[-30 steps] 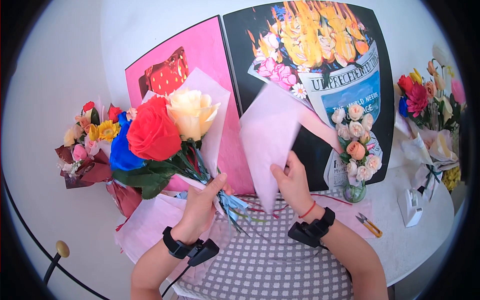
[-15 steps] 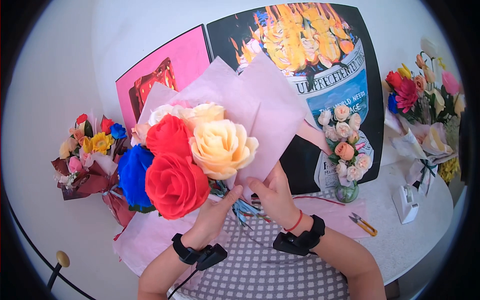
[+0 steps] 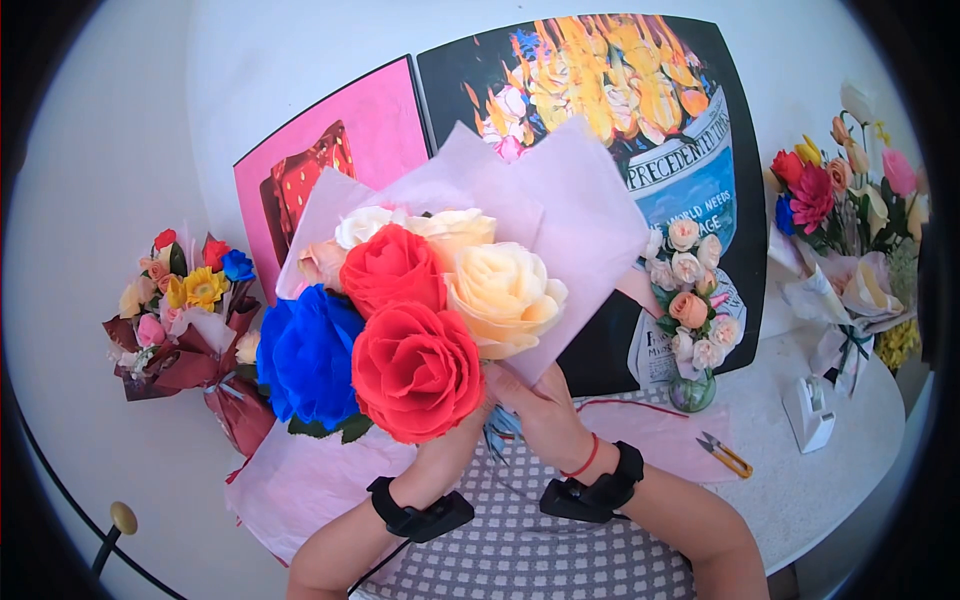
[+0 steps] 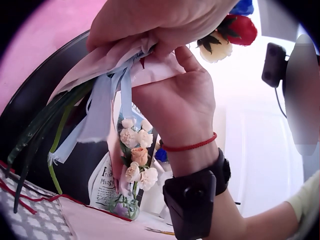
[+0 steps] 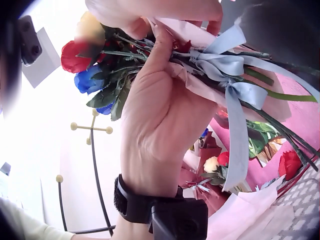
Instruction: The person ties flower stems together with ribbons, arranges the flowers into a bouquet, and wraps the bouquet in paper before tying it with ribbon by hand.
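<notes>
A bouquet of large artificial roses, red, blue, cream and white, is held up in front of me. My left hand grips its stems below the blooms, thumb lying along them. Pale pink wrapping paper fans out behind the flowers. With my right hand I hold the paper's lower part against the bouquet, close to the left hand. A light blue ribbon bow is tied round the stems and its tails hang down. In the head view, the blooms partly hide the left fingers.
Pink paper sheets lie on the table at left. A bouquet in dark red wrap stands behind them. To the right are a small glass vase of roses, snips, a tape dispenser and another wrapped bouquet. Two pictures lean behind.
My right hand has brought a pink sheet leftward from beside the bouquet to behind its blooms, meeting the left hand. The bouquet has tipped its blooms toward me and shifted right.
</notes>
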A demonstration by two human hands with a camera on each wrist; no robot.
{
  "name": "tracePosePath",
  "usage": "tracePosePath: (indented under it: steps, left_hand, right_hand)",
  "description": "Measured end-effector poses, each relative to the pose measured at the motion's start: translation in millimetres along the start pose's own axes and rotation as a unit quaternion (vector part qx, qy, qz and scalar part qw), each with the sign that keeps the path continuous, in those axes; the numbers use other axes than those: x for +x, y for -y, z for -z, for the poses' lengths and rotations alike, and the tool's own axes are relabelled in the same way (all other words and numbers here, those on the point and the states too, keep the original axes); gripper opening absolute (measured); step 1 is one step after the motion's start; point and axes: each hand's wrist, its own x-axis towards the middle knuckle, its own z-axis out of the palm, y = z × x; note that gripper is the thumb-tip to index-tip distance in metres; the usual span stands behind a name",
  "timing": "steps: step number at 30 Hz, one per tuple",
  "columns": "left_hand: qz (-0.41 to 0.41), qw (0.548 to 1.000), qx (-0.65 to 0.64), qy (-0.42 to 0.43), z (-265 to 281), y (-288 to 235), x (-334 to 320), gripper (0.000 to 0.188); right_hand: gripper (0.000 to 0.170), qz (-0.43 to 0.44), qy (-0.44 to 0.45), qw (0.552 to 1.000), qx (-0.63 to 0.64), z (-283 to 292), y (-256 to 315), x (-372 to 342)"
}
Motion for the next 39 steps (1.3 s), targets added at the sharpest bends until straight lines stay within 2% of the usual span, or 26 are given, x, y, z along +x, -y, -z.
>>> tracePosePath:
  steps: [2,6,8,12,18,20,24,27,29,32,33,35,36,38,39]
  left_hand:
    - [-0.055,0.998,-0.016,0.014,-3.3,0.1,-1.5,0.035]
    - [-0.039,0.997,-0.056,0.025,-9.0,-4.3,-2.6,0.04]
    - [0.085,0.987,-0.127,0.045,-10.9,-20.8,-2.8,0.041]
    - [0.08,0.988,-0.12,0.047,-12.4,-15.2,-2.5,0.04]
    - [0.014,0.995,-0.102,0.014,-14.8,-9.3,-0.9,0.036]
    - [0.017,0.994,-0.109,-0.008,-17.8,-16.7,-0.3,0.035]
    - [0.049,0.989,-0.14,-0.004,-12.9,-21.7,1.3,0.035]
    - [0.078,0.986,-0.145,-0.008,-7.2,-17.5,3.7,0.037]
    - [0.014,0.992,-0.122,0.03,-6.3,-21.6,4.4,0.043]
    - [0.012,0.986,-0.162,0.045,-6.9,-20.5,6.4,0.043]
    - [0.012,0.986,-0.163,0.044,-7.4,-20.9,5.8,0.043]
    - [0.027,0.985,-0.166,0.027,-8.4,-21.8,4.1,0.036]
    - [0.026,0.985,-0.167,0.026,-8.8,-22.1,4.7,0.036]
    - [0.074,0.986,-0.149,-0.014,-9.0,-22.7,6.2,0.033]
    - [0.075,0.986,-0.149,-0.014,-8.0,-24.5,7.9,0.033]
  right_hand:
    - [0.036,-0.034,0.009,0.995,0.095,1.3,5.8,-0.7]
    - [0.035,-0.029,0.017,0.99,0.138,7.8,6.4,3.2]
    - [0.037,-0.061,0.016,0.984,0.168,13.1,5.2,5.1]
    - [0.038,-0.088,0.029,0.983,0.161,20.7,2.4,7.6]
    - [0.042,-0.001,0.031,0.999,0.025,10.8,-13.5,5.6]
    - [0.044,0.025,-0.02,0.999,-0.012,6.4,-16.8,3.5]
    - [0.044,-0.029,-0.021,0.999,0.005,3.0,-12.4,-2.1]
    - [0.051,-0.032,0.024,0.998,0.039,0.8,-12.9,-2.6]
    - [0.066,0.059,0.075,0.991,-0.093,0.5,-14.9,-2.0]
    - [0.075,0.033,0.101,0.986,-0.127,2.8,-7.7,2.3]
    - [0.075,0.033,0.102,0.986,-0.128,4.2,-6.6,2.6]
    - [0.072,-0.046,0.128,0.988,-0.075,6.4,-5.1,3.1]
    - [0.072,-0.046,0.129,0.988,-0.076,5.4,-5.9,2.5]
    - [0.074,-0.045,0.068,0.996,0.031,2.7,-9.8,-0.3]
    - [0.074,-0.046,0.069,0.996,0.031,3.1,-10.7,1.0]
